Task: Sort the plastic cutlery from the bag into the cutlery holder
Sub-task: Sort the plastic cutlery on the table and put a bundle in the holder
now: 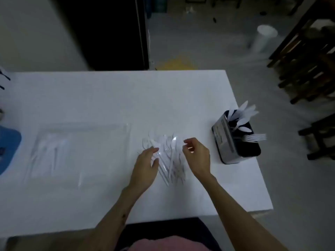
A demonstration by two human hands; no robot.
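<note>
Both hands, left hand (145,167) and right hand (196,157), fingers loosely apart, flank a glossy white plastic cutlery pile (167,156).

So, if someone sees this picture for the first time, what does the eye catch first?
Most likely the two bare hands, left hand and right hand, on either side of a loose pile of white plastic cutlery at the middle of the white table. Next comes the dark holder at the table's right edge, already holding knives and forks. A clear bag lies to the left.
</note>
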